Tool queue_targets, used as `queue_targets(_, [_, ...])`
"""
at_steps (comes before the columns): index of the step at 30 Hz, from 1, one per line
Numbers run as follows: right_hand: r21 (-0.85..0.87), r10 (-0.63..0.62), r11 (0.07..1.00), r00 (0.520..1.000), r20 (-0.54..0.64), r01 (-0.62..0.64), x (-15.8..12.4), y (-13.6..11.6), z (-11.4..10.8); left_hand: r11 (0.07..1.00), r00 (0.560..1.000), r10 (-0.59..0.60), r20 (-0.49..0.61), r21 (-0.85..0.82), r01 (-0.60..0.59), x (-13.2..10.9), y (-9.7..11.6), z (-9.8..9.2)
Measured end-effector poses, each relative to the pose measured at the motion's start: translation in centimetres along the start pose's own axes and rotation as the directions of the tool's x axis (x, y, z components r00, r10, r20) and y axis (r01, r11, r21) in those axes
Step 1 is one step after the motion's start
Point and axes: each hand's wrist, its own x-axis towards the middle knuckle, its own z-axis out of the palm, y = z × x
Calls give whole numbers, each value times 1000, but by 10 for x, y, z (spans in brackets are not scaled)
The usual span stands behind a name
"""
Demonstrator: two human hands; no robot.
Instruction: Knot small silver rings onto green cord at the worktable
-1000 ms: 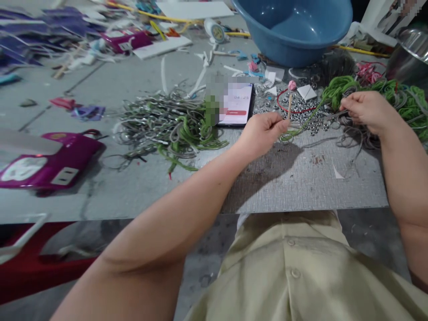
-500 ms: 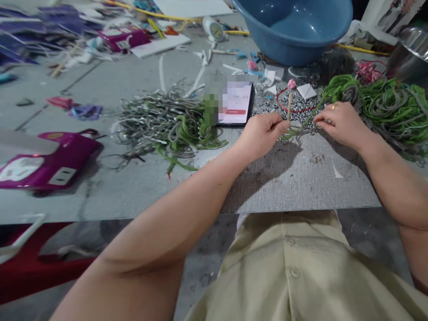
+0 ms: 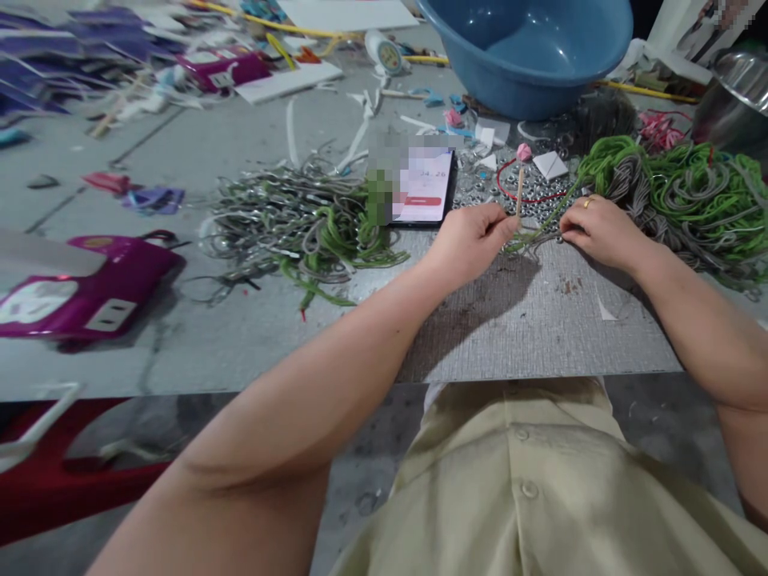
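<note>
My left hand [image 3: 474, 240] is closed in a pinch on a thin wooden stick [image 3: 519, 188] with a pink tip, held upright, together with the end of a green cord [image 3: 528, 238]. My right hand [image 3: 600, 232] lies fingers-down on the table just right of it, pinching at the same green cord among small metal rings [image 3: 540, 210]. A ring shows on one finger. Behind my right hand lies a heap of green and grey cords [image 3: 690, 192].
A second pile of grey and green cords [image 3: 300, 224] lies left of a phone [image 3: 426, 188] with a lit screen. A blue basin [image 3: 528, 48] stands at the back. Purple boxes [image 3: 84, 288] and paper scraps litter the left. The table edge [image 3: 540, 372] runs near my lap.
My right hand has come left and down from the cord heap to the green cord beside my left hand. My left hand has stayed in place with the stick.
</note>
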Motion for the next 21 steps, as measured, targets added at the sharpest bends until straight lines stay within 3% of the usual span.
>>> queue_targets(5, [-14,-1,1000,1000,18,1,1,-4,-1,1000,999,-5,-48,11,5,2,-7,1])
queue_targets(9, [53,39,998,999,25,-40,1,-12,-14,998,966,-28,-256,47,41,1,-11,-1])
queue_targets(11, [86,24,996,999,34,-27,0,-20,-22,1000,952,-10,-305,22,18,-3,-7,-1])
queue_targets(15, [98,-63,993,998,18,61,-3,-40,-30,989,988,12,-155,-142,-35,-13,9,6])
queue_targets(18, [104,-113,988,993,-27,115,-5,-54,-29,960,999,-38,34,-277,46,-15,17,13])
queue_targets(21, [140,-129,981,989,-68,137,-6,-61,-27,937,979,-99,179,-315,153,-13,16,15])
